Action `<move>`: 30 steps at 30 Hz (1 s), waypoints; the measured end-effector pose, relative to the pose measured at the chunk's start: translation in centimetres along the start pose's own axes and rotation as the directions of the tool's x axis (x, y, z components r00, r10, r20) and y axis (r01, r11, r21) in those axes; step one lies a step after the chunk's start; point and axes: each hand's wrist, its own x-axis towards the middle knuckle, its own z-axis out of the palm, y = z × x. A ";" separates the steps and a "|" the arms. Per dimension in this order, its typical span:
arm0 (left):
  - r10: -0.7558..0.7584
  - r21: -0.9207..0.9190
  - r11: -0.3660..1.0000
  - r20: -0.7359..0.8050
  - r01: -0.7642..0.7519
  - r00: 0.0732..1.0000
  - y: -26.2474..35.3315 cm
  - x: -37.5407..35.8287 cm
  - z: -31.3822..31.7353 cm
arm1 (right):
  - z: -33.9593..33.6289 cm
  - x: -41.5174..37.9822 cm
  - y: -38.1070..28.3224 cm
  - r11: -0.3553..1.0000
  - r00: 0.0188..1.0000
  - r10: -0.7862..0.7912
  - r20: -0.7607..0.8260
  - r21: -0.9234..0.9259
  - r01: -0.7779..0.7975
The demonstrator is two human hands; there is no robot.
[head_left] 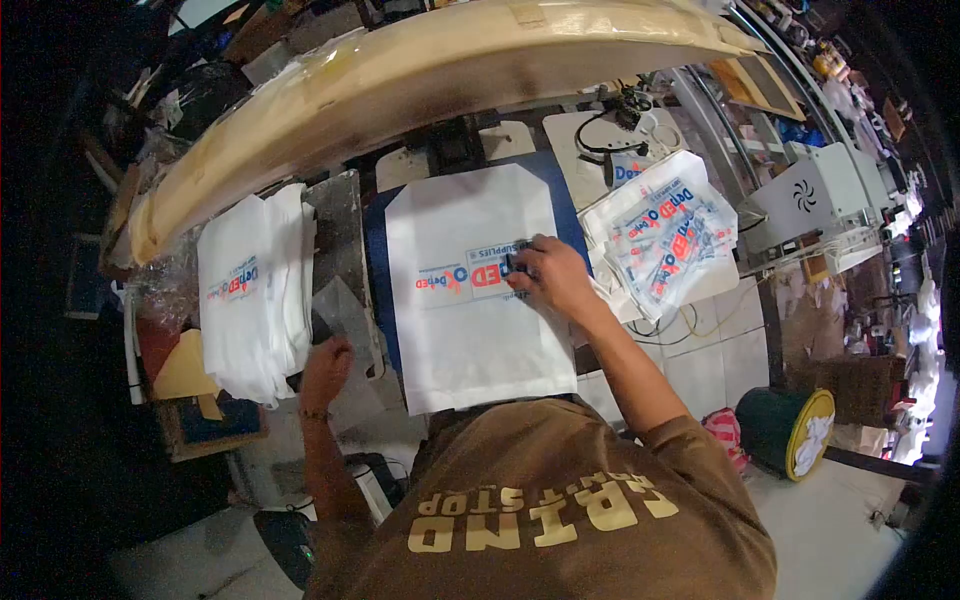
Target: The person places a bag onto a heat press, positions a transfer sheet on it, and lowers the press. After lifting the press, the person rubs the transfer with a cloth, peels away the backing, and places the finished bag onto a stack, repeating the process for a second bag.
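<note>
A white bag (480, 355) with red and blue lettering lies flat on a blue board (377, 290) in front of me. Over its print rests a clear printed film (488, 265). My right hand (552, 275) is on the film's right side, fingers bent and gathered at it; the fingertips are partly hidden. Beside a stack of white printed bags (255, 290), my left hand (326, 375) hangs low with its fingers curled in. Whatever it may hold is hidden. A translucent sheet (348, 335) lies close to that hand.
At right, a pile of printed films (675, 235) lies on a pale board. A long tape-wrapped beam (440, 75) arches across the back. Farther right stand a grey machine (805, 195) and, on the floor, a green bin (780, 430) with a yellow rim.
</note>
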 end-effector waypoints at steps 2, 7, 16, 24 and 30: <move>-0.045 0.015 0.999 0.117 0.044 0.992 0.0 0.1 2.0 | 1.5 1.2 -0.2 0.992 0.992 -0.110 -0.057 0.049 0.113; -0.023 0.058 0.998 0.280 0.007 0.960 -4.1 -0.4 6.7 | 2.7 2.3 1.1 0.992 0.993 -0.095 0.065 0.085 0.089; -0.063 0.116 0.993 0.298 0.029 0.952 -7.9 -2.6 10.0 | 3.8 3.1 2.6 0.928 0.993 0.103 -0.055 0.365 -0.076; -0.222 0.463 0.885 0.512 -0.048 0.830 -17.5 -5.2 14.5 | -1.7 -0.4 4.1 0.745 0.911 0.412 0.008 0.572 -0.342; 0.137 0.262 0.942 0.269 -0.209 0.953 -6.7 -3.1 6.7 | -7.1 -10.5 1.8 0.599 0.601 0.688 0.406 0.149 -0.787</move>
